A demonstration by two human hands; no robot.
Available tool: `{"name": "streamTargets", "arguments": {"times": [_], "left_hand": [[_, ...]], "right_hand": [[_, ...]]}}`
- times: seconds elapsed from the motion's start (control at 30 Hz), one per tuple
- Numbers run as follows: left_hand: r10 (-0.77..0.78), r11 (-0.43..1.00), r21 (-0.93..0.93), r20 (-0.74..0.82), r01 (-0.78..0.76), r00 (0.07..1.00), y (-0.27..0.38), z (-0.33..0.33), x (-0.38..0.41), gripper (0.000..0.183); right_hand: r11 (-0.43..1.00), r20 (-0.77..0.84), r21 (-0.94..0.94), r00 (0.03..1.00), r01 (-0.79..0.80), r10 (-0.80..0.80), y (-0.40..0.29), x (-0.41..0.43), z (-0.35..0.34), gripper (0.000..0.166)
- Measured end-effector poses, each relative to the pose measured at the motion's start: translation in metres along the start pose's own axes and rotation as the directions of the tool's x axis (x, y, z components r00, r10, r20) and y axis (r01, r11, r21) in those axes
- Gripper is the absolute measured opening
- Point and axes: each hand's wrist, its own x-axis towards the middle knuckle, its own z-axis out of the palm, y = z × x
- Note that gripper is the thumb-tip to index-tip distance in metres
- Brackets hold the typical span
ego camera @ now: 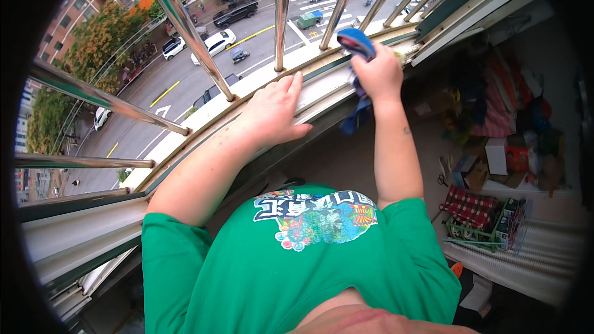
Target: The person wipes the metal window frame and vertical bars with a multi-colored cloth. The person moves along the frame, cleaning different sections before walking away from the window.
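My right hand (378, 72) is closed around a bunched blue cloth (356, 39). A loop of it stands out above my fingers, and a darker end hangs below the window frame. The hand is over the window sill track (320, 74), near its right end. My left hand (274, 113) lies palm down on the same frame, fingers stretched toward the bars and thumb out to the side. It holds nothing. Just beyond both hands, polished metal bars (282, 18) rise from the white outer ledge (253, 82).
Beyond the bars, a street (260, 48) with cars lies far below. A sliding window sash (478, 14) edges the right side. Indoors to the right are piled cloths (499, 102), boxes (496, 155) and a green basket (475, 222) with a checked cloth.
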Motion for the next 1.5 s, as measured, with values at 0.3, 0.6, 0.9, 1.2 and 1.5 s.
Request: {"name": "streamTargets", "arguments": {"times": [0.3,0.6,0.9,1.2,1.5], "left_hand": [[-0.020,1.000,-0.016,0.005,0.020,1.000,-0.002,0.003,0.003,0.102],[-0.018,0.998,-0.057,0.019,0.019,1.000,-0.005,0.003,0.001,0.102],[-0.026,0.998,-0.062,0.061,0.030,0.998,0.001,-0.005,0.005,0.111],[0.001,0.996,-0.089,0.132,0.011,0.991,-0.002,-0.009,0.008,0.083],[-0.020,0.998,-0.051,0.037,0.022,0.999,0.003,-0.004,0.003,0.109]], "right_hand": [[0.971,-0.015,0.020,0.971,0.239,-0.239,-0.033,-0.041,0.005,0.033],[0.953,-0.016,0.102,0.958,0.287,-0.287,-0.049,-0.060,0.009,0.036],[0.992,-0.105,-0.127,0.994,0.013,-0.027,0.016,0.007,0.002,0.036],[0.932,-0.021,0.135,0.942,0.335,-0.336,-0.082,-0.092,0.005,0.040],[0.998,-0.055,-0.059,0.998,-0.013,0.010,0.010,0.009,-0.003,0.035]]}}
